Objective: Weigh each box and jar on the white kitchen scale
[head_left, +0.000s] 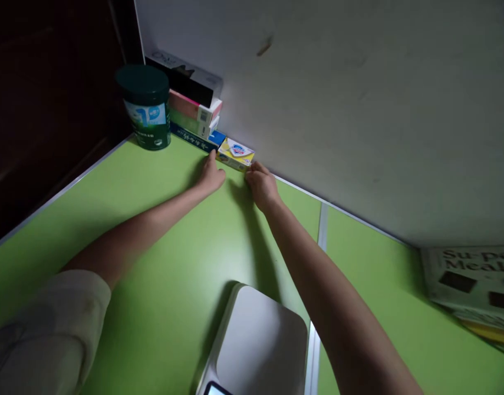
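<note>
A yellow and white soap box (236, 152) lies flat against the wall at the back of the green table. At its left front corner, where it meets a dark blue toothpaste-like box (194, 138), my left hand (212, 174) reaches in with a finger extended and the thumb apart. My right hand (262, 184) is closed at the soap box's right end, its bent fingers against that corner. The fingertips of the right hand are partly hidden. Above the blue box, pink and green cartons (194, 112) are stacked, topped by a black and grey box (190, 77).
A dark green lidded tub (147, 112) stands left of the stack, near the table edge. In front lies a white kitchen scale (262, 340). A metal strip (323, 225) crosses the green tabletop (161, 274). A "Su-per Meal" box (470, 280) sits at right.
</note>
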The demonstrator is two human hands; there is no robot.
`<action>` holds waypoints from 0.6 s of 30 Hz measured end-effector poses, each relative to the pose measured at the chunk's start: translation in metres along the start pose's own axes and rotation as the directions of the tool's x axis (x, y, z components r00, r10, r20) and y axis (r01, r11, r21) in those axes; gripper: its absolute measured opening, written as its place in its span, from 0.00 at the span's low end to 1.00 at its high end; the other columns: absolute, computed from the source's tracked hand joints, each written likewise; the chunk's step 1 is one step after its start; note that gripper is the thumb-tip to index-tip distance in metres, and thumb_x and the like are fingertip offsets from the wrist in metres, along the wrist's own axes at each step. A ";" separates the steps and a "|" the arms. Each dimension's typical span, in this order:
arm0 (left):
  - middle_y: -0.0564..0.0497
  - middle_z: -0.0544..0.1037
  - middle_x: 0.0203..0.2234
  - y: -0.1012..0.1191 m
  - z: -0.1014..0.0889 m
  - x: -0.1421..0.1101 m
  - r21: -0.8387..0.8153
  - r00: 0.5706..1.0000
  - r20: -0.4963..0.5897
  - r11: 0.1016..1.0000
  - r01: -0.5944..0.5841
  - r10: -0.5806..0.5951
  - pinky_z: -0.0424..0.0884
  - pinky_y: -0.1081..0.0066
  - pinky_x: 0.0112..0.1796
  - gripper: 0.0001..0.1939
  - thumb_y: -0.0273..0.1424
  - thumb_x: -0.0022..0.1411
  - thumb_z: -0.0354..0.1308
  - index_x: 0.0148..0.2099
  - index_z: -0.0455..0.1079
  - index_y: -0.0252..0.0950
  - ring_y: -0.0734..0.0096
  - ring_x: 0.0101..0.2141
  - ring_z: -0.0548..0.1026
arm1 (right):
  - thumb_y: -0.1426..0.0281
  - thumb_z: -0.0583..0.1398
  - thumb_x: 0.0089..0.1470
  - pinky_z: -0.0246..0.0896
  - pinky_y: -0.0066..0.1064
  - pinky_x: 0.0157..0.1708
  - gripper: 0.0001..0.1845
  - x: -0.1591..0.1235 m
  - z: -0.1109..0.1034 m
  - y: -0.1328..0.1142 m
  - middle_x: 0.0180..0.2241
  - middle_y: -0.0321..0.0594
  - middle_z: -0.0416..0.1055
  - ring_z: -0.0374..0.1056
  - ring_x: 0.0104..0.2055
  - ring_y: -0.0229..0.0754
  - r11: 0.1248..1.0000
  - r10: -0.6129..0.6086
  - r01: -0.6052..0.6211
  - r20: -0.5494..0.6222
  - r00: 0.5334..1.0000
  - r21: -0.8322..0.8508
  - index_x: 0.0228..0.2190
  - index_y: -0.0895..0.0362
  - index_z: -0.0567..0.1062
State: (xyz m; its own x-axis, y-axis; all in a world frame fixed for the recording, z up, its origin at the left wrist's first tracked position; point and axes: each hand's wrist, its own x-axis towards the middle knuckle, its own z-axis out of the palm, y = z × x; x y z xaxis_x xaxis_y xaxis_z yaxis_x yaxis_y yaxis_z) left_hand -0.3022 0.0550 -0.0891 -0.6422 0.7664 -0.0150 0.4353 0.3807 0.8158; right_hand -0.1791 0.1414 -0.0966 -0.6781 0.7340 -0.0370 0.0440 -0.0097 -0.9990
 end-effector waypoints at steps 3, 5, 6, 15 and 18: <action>0.34 0.60 0.62 -0.003 0.010 0.005 -0.022 0.999 -0.014 0.999 -0.042 0.042 0.56 0.63 0.62 0.35 0.20 0.53 0.48 0.65 0.50 0.25 0.61 0.62 0.60 | 0.72 0.54 0.35 0.56 0.44 0.59 0.28 0.008 0.005 -0.001 0.48 0.36 0.75 0.65 0.55 0.49 0.997 0.009 -0.003 -0.072 0.997 0.082 0.44 0.53 0.71; 0.36 0.60 0.61 -0.002 0.013 0.007 -0.040 0.998 -0.032 0.998 -0.052 0.050 0.56 0.65 0.61 0.36 0.20 0.53 0.49 0.65 0.51 0.27 0.62 0.61 0.61 | 0.72 0.54 0.34 0.54 0.44 0.60 0.30 0.005 0.006 -0.005 0.48 0.35 0.75 0.64 0.56 0.49 0.992 0.032 -0.022 -0.078 0.996 0.120 0.45 0.53 0.71; 0.37 0.60 0.60 -0.001 0.013 0.007 -0.043 0.998 -0.036 0.998 -0.044 0.043 0.57 0.65 0.61 0.36 0.20 0.53 0.50 0.65 0.51 0.29 0.62 0.61 0.62 | 0.72 0.53 0.34 0.53 0.44 0.60 0.30 0.003 0.006 -0.008 0.48 0.35 0.75 0.63 0.56 0.49 0.991 0.048 -0.037 -0.075 0.996 0.131 0.45 0.54 0.71; 0.37 0.59 0.62 0.018 0.002 -0.073 -0.031 0.988 0.133 0.997 -0.077 0.081 0.58 0.67 0.61 0.38 0.19 0.52 0.47 0.66 0.47 0.27 0.63 0.62 0.59 | 0.73 0.53 0.37 0.51 0.43 0.63 0.32 -0.083 -0.002 -0.038 0.53 0.36 0.72 0.60 0.60 0.49 0.980 0.093 -0.088 -0.022 0.995 0.180 0.49 0.56 0.71; 0.40 0.57 0.65 0.024 -0.018 -0.143 -0.169 0.957 0.199 0.969 -0.179 0.211 0.56 0.62 0.62 0.39 0.20 0.54 0.47 0.68 0.42 0.30 0.62 0.64 0.55 | 0.72 0.56 0.42 0.48 0.44 0.64 0.37 -0.154 -0.009 -0.054 0.61 0.34 0.61 0.52 0.65 0.49 0.987 0.125 -0.116 -0.075 0.989 0.108 0.57 0.54 0.65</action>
State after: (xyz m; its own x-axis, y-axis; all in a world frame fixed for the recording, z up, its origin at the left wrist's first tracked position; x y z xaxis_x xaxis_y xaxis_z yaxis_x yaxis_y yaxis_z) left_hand -0.2109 -0.0546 -0.0570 -0.3975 0.9166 0.0431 0.4297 0.1444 0.8914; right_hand -0.0711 0.0351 -0.0368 -0.6100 0.7762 -0.1594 0.0435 -0.1681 -0.9848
